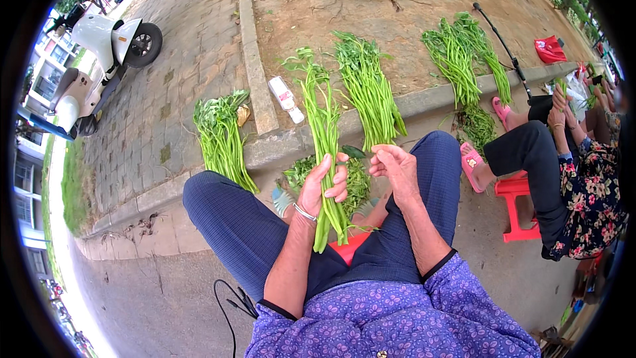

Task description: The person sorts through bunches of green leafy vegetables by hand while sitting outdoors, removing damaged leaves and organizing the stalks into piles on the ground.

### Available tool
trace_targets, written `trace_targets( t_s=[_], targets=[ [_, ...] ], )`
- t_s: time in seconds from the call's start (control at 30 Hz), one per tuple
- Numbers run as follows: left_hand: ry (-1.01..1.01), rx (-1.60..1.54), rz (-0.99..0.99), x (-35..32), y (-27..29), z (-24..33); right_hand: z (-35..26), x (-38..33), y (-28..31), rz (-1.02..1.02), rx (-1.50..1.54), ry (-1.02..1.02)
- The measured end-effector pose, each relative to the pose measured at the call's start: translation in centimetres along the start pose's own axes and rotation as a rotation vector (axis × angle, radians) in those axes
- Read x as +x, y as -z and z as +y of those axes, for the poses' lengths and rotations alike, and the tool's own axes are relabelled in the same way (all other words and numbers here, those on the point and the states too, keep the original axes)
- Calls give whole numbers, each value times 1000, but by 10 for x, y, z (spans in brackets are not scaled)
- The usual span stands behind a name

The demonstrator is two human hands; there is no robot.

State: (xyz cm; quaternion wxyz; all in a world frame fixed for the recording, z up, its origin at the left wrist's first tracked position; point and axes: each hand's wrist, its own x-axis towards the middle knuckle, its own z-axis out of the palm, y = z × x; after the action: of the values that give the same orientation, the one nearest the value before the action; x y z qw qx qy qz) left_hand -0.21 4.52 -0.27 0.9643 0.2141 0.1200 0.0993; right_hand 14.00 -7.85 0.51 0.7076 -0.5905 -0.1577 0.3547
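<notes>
My left hand [322,182] is wrapped around a bunch of leafy greens [324,119] with long pale-green stems. The bunch stands nearly upright between my knees, leaves at the far end and cut ends toward me. Just right of it, my right hand [395,169] is closed in a pinch at a single dark green leaf [353,152]. Whether that leaf still joins a stem in the bunch cannot be made out. Below my hands, a heap of loose leaves [358,182] lies on the ground between my feet, partly hidden by the held stems.
More bunches of greens lie along the curb: one at left [222,139], one ahead [370,89], others right [457,59]. A white bottle-shaped pack [286,100] rests by the curb. At right, a person sits near a red stool [517,205]. A scooter [99,59] stands far left.
</notes>
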Motion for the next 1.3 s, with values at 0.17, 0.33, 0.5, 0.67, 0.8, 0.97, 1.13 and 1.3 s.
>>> trace_targets(
  t_s=[0.17, 0.33, 0.5, 0.67, 0.8, 0.97, 1.13, 1.3],
  targets=[
    [-7, 121, 76, 0, -3, -2, 1, -6, -9, -77, -81, 30],
    [-30, 214, 169, 1, -4, -5, 3, -10, -17, -145, -124, 28],
    [-92, 294, 284, 4, 1, -9, 6, -12, -21, -241, -105, -9],
    [-160, 362, 475, 10, 6, -22, 6, -15, -30, -299, -125, -53],
    [-210, 472, 578, 18, 22, -31, 17, -14, -28, -371, -188, -30],
    [-366, 714, 578, 20, 21, -37, 31, -12, -31, -299, -347, 27],
    [-424, 707, 567, 23, 23, -43, 32, -10, -31, -220, -356, 31],
    [-225, 277, 371, 16, 22, -30, 20, -4, -21, -214, 13, -271]
  ],
)
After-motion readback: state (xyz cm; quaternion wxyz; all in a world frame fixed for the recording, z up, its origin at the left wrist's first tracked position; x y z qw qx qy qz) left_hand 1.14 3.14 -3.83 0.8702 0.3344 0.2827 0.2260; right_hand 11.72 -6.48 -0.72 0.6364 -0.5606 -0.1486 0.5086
